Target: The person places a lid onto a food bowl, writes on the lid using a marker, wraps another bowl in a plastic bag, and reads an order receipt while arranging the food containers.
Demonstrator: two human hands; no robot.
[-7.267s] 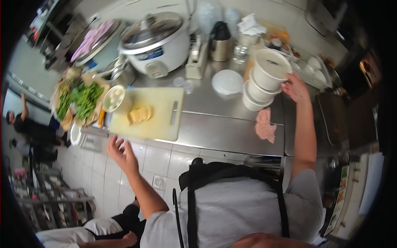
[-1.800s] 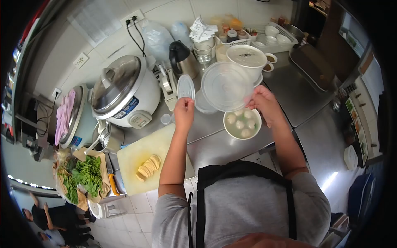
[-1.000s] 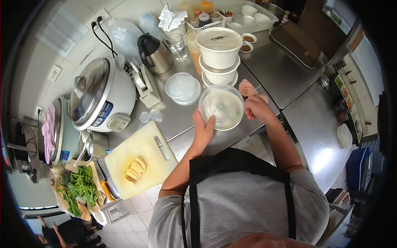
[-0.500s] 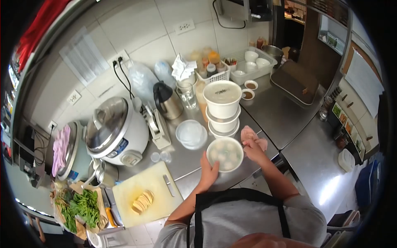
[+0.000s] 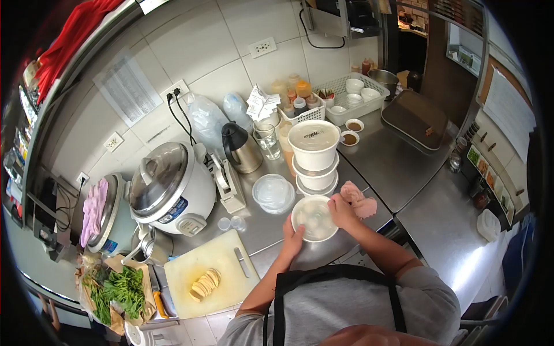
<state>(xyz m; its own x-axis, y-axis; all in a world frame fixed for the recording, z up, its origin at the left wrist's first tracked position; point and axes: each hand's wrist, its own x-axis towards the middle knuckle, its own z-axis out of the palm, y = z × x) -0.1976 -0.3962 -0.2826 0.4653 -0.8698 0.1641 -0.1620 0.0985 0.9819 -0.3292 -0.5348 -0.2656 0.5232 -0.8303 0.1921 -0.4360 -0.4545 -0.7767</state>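
Observation:
A round white soup container [image 5: 315, 229] stands at the front edge of the steel counter, its pale round contents blurred under what looks like a clear lid. My left hand [image 5: 292, 237] wraps around its left side, thumb over the rim. At the upper right, my right hand [image 5: 344, 214] grips the same rim with its fingers closed. Just behind is a stack of lidded white containers [image 5: 314, 155]. A crumpled pink cloth [image 5: 360, 203] lies right beside my right hand. Clear plastic lids [image 5: 273, 194] are piled to the left of the stack.
On the left are a cutting board [image 5: 235, 288] with a sliced pale food [image 5: 205, 285], a knife [image 5: 158, 298], leafy greens [image 5: 124, 291] and a rice cooker [image 5: 170, 196]. Behind stand a steel jug [image 5: 245, 153], sauce bottles and two sauce cups [image 5: 350, 138]. A brown tray [image 5: 414, 120] lies at right.
My right hand has moved from beside the pink cloth up onto the container's rim. The contents look hazier than before. My left hand keeps its hold.

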